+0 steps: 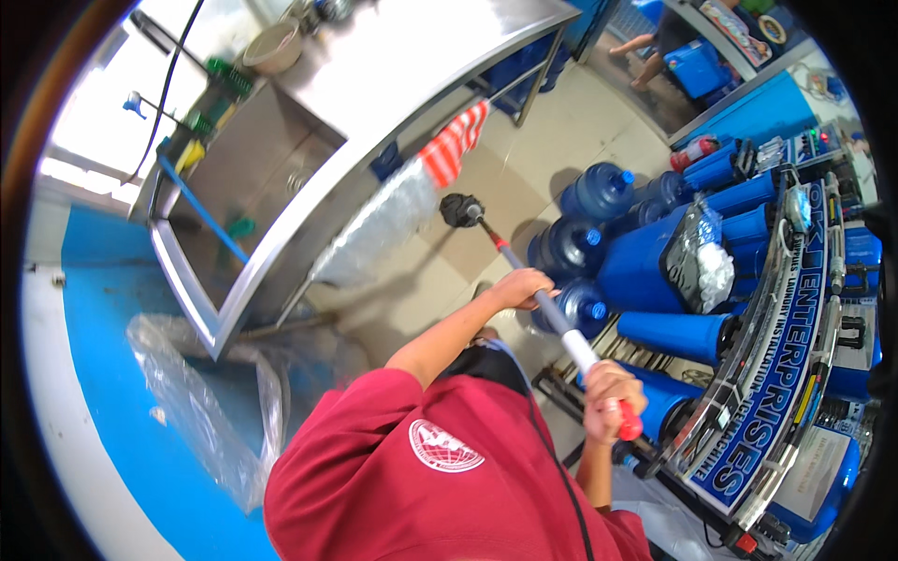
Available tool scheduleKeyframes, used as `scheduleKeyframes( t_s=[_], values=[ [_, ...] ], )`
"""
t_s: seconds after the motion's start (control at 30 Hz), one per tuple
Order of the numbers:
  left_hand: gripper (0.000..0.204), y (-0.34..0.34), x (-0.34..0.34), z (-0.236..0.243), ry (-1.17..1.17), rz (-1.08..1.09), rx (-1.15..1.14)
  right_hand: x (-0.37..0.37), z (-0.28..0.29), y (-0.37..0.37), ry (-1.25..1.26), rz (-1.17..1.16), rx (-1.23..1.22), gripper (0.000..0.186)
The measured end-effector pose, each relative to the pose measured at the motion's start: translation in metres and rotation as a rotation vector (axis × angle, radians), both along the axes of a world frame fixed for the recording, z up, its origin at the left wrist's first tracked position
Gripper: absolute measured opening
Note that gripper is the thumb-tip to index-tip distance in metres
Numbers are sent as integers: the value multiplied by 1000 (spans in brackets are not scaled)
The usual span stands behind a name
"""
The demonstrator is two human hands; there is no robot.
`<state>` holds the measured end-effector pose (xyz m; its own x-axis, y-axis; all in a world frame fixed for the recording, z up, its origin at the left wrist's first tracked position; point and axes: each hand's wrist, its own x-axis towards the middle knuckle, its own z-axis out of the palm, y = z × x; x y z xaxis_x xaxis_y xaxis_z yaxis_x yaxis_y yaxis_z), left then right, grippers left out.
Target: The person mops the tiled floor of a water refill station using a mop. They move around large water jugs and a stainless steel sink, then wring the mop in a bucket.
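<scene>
From where I stand, the mop [558, 323] slants from the person's right side out over the floor [505, 178]. Its near end is a red cap, then comes a white sleeve, a long grey pole, a red collar and, farthest out, a dark, bunched head. I can't tell whether that head touches the tiles.

The right hand [613, 397] is closed around the pole just above the red cap, fingers wrapped. Farther along, the left hand [524, 288] curls over the grey stretch, also grasping it; some of its fingers are hidden from me.

Just beyond the left hand, to the right, stand clear blue jugs [599, 192], with a blue bin [636, 266] beside them. Across on the left is a steel sink [304, 140], and a red-and-white striped sheet [456, 145] hangs at the counter's [374, 65] edge.
</scene>
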<state>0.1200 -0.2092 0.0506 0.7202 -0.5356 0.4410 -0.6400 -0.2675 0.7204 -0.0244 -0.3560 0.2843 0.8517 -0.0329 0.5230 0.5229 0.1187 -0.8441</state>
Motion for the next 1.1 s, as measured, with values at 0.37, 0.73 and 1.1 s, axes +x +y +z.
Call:
scheduleKeyframes(
  t_s=[0.37, 0.73, 1.1],
  values=[
    [25, 77, 162, -30, 97, 238, 642, 156, -69, 40, -87, 192, -221, 7],
    [40, -17, 131, 4, 286, -529, 309, 94, 78, -52, 105, -7, 113, 27],
    [38, -14, 202, -21, 166, -951, 91, 179, 99, -1, 10, -32, 58, 20]
  ],
)
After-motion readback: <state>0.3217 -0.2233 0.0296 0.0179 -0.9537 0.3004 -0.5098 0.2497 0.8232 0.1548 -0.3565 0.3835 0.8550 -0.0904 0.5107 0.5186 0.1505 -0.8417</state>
